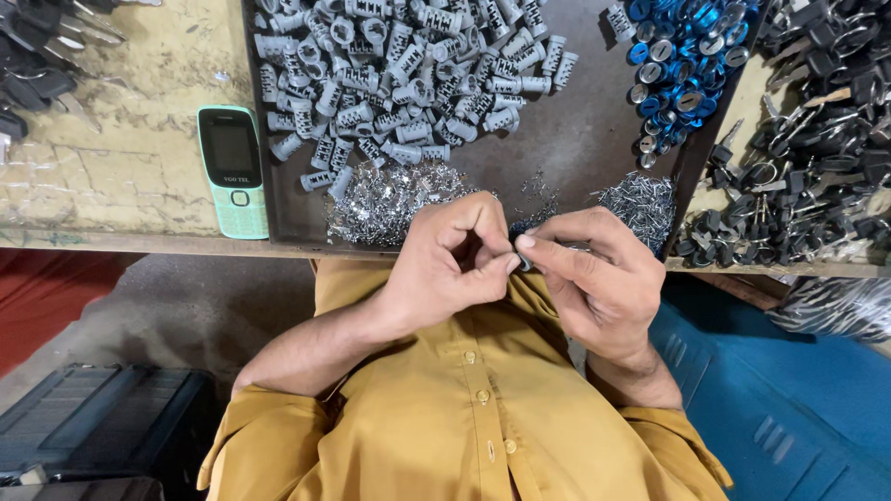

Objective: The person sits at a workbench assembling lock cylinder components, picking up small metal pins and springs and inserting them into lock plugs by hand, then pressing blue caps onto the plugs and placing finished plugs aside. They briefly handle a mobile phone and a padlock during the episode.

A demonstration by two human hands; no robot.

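hands meet at the tray's near edge, fingertips almost touching, just above the person's chest. left hand [445, 264] is curled, thumb + forefinger pinched toward the right; whatever it pinches is too small to make out, prob. one of the tiny metal bits, can't tell. right hand [594, 278] is closed on a small dark lock part [522, 260], held between thumb and forefinger; only a sliver shows at the fingertips, rest hidden by the fingers.

relation that counts: the part sits between the 2 hands, right at the left thumb tip, so the left hand lies just to its left and level w/ it. its long axis can't be read, too little shows. both hands equally near; the right one has it.

outward: just beyond the left hand, a heap of small shiny metal wafers [390, 204] on the dark metal tray [575, 139]. a second heap of similar shiny bits [640, 199] just beyond the right hand, near the tray's right wall. farther back, a big pile of grey lock cylinders [399, 74], lying every way. back right, blue rings/caps [682, 56]. right of the tray, a mass of black-headed keys [798, 158] on the bench; more keys [42, 56] far left, cut off by the frame. a mint-green keypad phone [234, 172] lies just left of the tray, long axis pointing away from the person. worn bench top [121, 158] under all of it.

below: mustard shirt [464, 417], blue seat or crate to the right, dark crate lower left, partly cut off.
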